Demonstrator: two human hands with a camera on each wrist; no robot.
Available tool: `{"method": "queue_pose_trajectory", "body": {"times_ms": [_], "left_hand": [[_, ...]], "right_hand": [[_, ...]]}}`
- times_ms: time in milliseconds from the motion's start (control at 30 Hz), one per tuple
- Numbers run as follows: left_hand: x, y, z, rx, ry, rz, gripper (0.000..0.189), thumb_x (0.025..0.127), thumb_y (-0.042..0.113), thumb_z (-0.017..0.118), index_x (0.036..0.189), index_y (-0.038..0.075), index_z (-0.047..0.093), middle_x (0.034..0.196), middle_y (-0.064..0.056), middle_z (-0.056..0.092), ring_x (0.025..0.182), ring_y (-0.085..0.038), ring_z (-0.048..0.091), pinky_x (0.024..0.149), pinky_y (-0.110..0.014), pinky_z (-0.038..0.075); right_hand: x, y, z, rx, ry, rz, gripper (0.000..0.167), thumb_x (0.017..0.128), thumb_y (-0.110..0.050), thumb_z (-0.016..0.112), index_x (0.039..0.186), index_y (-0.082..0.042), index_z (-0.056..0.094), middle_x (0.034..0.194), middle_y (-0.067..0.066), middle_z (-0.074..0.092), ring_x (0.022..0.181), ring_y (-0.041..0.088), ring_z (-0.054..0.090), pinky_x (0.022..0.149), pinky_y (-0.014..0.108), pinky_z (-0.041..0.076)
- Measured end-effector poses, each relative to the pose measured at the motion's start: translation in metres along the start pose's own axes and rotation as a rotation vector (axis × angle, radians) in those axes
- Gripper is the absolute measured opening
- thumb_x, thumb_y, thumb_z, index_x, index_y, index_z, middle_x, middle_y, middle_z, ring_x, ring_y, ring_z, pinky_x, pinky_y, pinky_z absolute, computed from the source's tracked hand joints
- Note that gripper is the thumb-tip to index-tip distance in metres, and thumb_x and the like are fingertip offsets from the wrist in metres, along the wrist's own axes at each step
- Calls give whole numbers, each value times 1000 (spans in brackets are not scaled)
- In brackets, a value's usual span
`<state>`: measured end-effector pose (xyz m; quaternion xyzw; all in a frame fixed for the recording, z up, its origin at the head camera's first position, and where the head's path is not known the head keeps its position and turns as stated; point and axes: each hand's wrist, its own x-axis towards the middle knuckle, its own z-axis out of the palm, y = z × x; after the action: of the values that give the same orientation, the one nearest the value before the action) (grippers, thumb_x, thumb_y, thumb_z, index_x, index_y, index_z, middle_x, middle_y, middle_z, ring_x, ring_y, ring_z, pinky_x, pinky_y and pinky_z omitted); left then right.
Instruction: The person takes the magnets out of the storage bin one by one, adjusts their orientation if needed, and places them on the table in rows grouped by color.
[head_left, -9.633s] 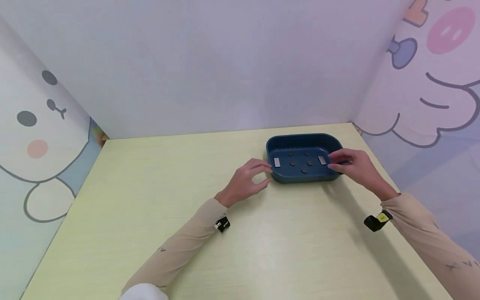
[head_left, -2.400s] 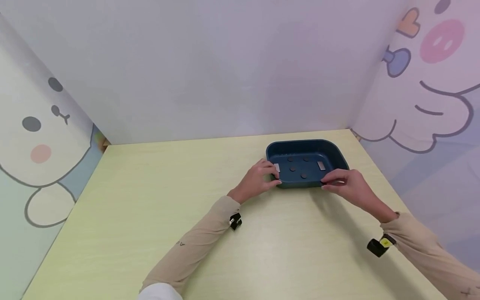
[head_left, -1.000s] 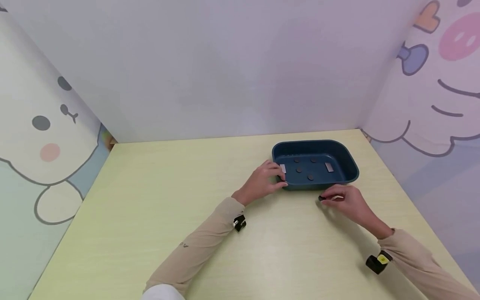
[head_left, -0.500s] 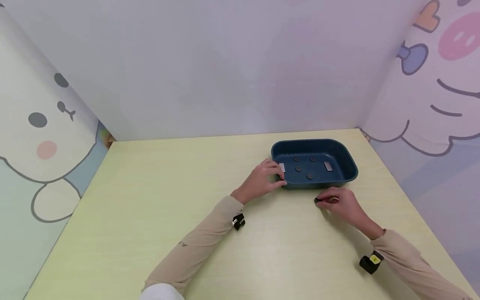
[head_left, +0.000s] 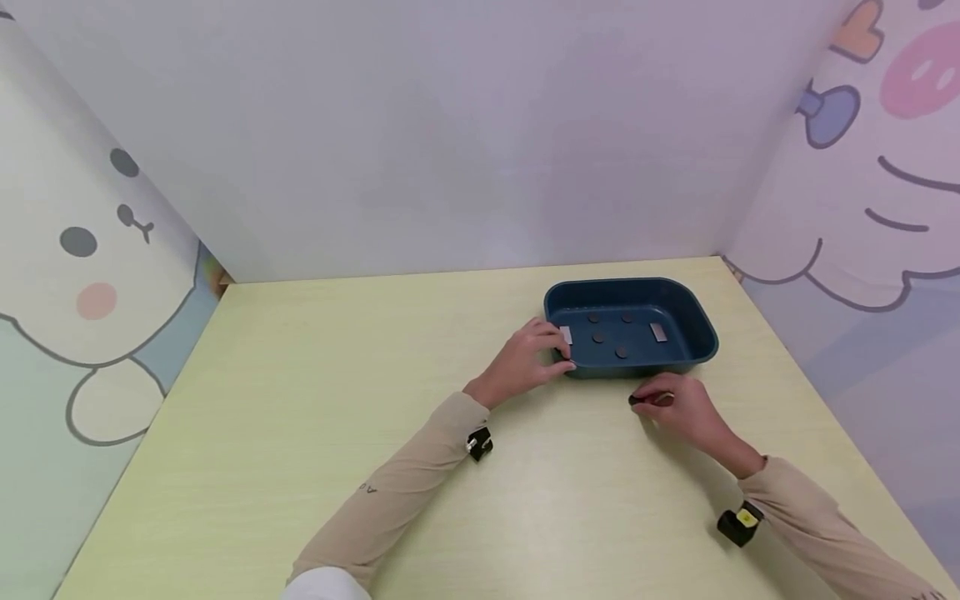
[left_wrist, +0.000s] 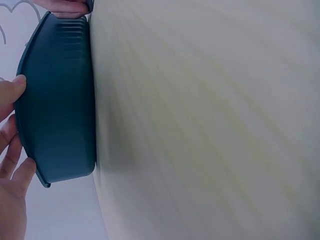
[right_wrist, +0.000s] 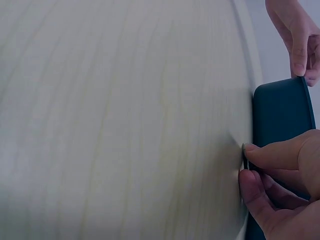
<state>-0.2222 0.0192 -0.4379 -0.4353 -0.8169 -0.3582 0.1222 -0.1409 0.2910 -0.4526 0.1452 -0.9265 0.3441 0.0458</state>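
Observation:
A dark blue rectangular tray [head_left: 618, 372] with rounded corners stands at the back right of the table. My left hand [head_left: 521, 362] grips its front left rim between thumb and fingers; the left wrist view shows the thumb on the tray's outer wall [left_wrist: 60, 105]. Just in front of the tray, my right hand [head_left: 686, 408] pinches a small dark coin-like disc [head_left: 633, 401] between thumb and forefinger. In the right wrist view this thin disc [right_wrist: 245, 156] is held on edge, close to the tabletop. Several brown coin-like discs [head_left: 597, 337] lie flat on the tray floor.
Two small pale rectangular pieces, the right one [head_left: 657, 332] and the left one [head_left: 566, 335], lie at opposite ends inside the tray. Behind the pale wooden table [head_left: 337, 375] rises a white wall [head_left: 450, 142]. Cartoon-printed panels [head_left: 862, 217] flank both sides.
My right hand has come from inside the tray over its front rim, down to the table, carrying a disc. Fewer discs lie in the tray. My left hand has taken hold of the rim.

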Motion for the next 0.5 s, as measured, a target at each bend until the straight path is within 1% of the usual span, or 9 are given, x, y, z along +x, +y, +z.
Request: {"method": "queue_pose_trajectory", "body": {"times_ms": [200, 300, 500], "left_hand": [[0, -1, 1, -4, -10, -4, 10, 83, 24, 75, 86, 16, 69, 96, 5, 61, 98, -11, 50, 92, -23, 39], [0, -1, 1, -12, -4, -4, 10, 82, 23, 75, 86, 16, 69, 96, 4, 61, 98, -12, 50, 92, -23, 40], [0, 0, 0, -24, 1, -8, 9, 82, 22, 76, 85, 15, 69, 96, 4, 61, 99, -12, 50, 92, -24, 40]], "right_hand": [[-2, 1, 0, -5, 4, -10, 17, 69, 4, 80, 83, -2, 73, 80, 5, 66, 67, 9, 59, 59, 22, 52], [-2, 0, -1, 5, 5, -15, 18, 69, 4, 80, 84, -3, 73, 81, 5, 66, 68, 9, 59, 59, 22, 52], [-2, -3, -5, 24, 16, -47, 19, 69, 5, 80, 84, -3, 73, 80, 5, 65, 67, 8, 58, 57, 22, 51]]}}
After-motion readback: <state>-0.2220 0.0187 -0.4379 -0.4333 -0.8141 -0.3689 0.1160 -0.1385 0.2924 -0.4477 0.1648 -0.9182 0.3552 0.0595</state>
